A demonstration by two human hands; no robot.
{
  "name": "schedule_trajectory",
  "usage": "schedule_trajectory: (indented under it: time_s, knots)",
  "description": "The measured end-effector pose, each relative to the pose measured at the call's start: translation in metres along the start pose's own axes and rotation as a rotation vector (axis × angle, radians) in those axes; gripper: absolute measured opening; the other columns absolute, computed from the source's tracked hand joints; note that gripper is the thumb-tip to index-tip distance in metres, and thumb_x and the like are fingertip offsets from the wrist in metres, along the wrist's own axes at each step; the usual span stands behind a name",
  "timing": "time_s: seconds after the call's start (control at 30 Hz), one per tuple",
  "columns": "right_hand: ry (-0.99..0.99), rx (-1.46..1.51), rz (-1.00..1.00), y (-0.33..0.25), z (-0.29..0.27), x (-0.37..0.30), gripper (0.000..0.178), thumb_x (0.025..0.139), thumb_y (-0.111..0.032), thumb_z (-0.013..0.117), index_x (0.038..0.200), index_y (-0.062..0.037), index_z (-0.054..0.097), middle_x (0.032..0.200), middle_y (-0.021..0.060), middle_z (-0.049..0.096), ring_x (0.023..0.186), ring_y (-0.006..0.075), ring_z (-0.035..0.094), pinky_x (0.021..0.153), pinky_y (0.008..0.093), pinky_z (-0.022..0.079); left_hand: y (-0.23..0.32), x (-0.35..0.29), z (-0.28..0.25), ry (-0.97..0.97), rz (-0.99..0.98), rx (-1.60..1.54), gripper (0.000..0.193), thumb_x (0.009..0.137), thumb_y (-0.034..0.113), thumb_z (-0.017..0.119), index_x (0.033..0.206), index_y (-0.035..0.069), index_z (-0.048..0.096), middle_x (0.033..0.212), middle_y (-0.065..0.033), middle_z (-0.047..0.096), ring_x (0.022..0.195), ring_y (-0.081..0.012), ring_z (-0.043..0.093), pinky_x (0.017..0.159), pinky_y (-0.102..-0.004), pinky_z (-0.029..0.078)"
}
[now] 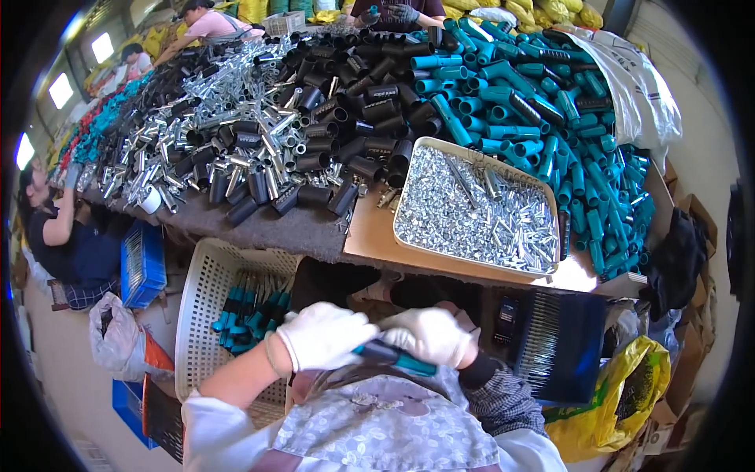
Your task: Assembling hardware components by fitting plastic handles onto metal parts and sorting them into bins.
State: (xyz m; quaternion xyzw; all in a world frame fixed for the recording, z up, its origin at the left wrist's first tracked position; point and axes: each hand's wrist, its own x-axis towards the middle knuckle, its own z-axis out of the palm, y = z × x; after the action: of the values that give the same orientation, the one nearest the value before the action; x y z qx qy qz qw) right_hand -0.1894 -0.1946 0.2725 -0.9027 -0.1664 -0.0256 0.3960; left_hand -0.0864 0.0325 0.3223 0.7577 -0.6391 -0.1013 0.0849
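Both my hands wear white gloves and meet in front of my apron. My left hand (326, 337) is closed at the left end of a teal-and-black tool handle (399, 359). My right hand (431, 336) is closed just above the handle, its fingers curled and slightly blurred; what lies inside them is hidden. Left of my lap stands a cream perforated crate (193, 330) with several teal-and-black handled tools (250, 311) in it. Ahead, on the table, a cream tray (399, 224) is full of small shiny metal parts (464, 200).
Piled on the table are teal handles (511, 94), black sleeves (377, 102) and metal tubes (267, 149). At my right are a dark blue bin (578, 338) with thin metal rods and a yellow bag (605, 425). A co-worker (59, 228) sits at the left; others are behind the piles.
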Motion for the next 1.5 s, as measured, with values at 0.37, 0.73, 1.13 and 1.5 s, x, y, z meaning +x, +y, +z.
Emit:
schedule_trajectory:
  time_s: [0.37,0.73,1.13,1.5]
  knots:
    - [0.066,1.111,0.309,-0.031,-0.006,-0.011,0.052,0.093,-0.036,0.074,0.125,-0.0016,0.052,0.091,0.0064,0.063,0.073,0.0123,0.059,0.068,0.0269,0.048,-0.119,0.148,-0.011,0.531,-0.414,0.563,0.01,0.088,0.021,0.06,0.088,0.015,0.069,0.085,-0.0045,0.07,0.09,-0.0233,0.065,0.076,-0.0393,0.05]
    - [0.18,0.796,0.369,-0.017,-0.005,-0.008,0.061,0.097,-0.012,0.066,0.153,-0.0047,0.043,0.098,0.0024,0.064,0.08,0.0086,0.06,0.077,0.0267,0.053,-0.1,0.078,-0.016,0.737,-0.382,0.159,0.011,0.086,0.018,0.068,0.088,0.011,0.076,0.085,-0.0084,0.071,0.085,-0.0308,0.063,0.077,-0.0423,0.052]
    - [0.227,-0.245,0.138,-0.009,0.018,0.007,0.065,0.08,-0.016,0.076,0.142,-0.0159,0.058,0.085,0.0117,0.058,0.076,0.0335,0.063,0.067,0.0452,0.051,-0.026,-0.001,0.005,0.66,-0.594,-0.756,0.015,0.091,0.011,0.071,0.1,0.0,0.073,0.093,-0.0153,0.073,0.086,-0.0264,0.071,0.08,-0.035,0.055]
    - [-0.029,0.278,0.224,-0.011,-0.006,-0.005,0.038,0.096,-0.033,0.066,0.123,-0.0056,0.067,0.099,0.0197,0.073,0.093,0.0381,0.071,0.082,0.0422,0.056,-0.008,-0.001,0.0,0.564,-0.054,-0.387,0.022,0.075,0.003,0.07,0.097,0.007,0.074,0.091,-0.0099,0.069,0.085,-0.0328,0.064,0.081,-0.0396,0.053]
